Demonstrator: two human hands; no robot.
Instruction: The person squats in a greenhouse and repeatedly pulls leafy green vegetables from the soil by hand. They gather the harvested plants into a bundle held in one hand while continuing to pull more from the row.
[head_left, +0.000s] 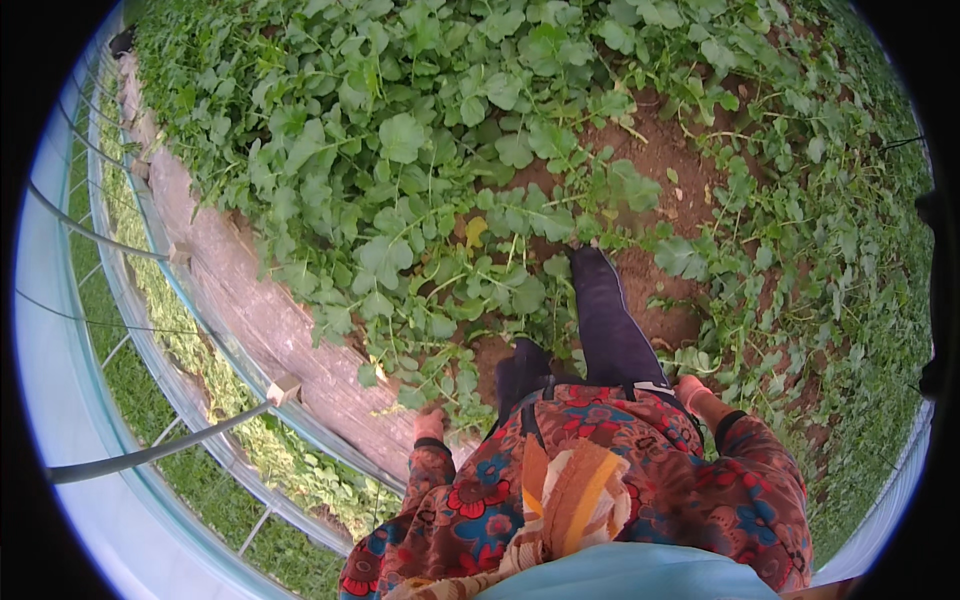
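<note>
Below the lower left of the leafy green plants (386, 259), my left hand (429, 424) hangs at my side beside some leaves; its fingers are partly hidden, and whether it holds anything is unclear. My right hand (694, 395) is down by my right hip, close to a leafy stem (694, 360); its finger position is hard to make out. Between the hands are my dark-trousered legs (611, 315), one stretched forward among the plants. I wear a flowered top (487, 510) with dark cuffs and a striped cloth (577, 495) at the front.
A pale ground sheet (300, 322) runs along the left edge of the plants. Beyond it, curved hoops (157, 452) and wooden blocks (283, 391) stand by clear plastic sheeting. Bare reddish soil (660, 161) shows ahead, and more low plants (832, 262) spread on the right.
</note>
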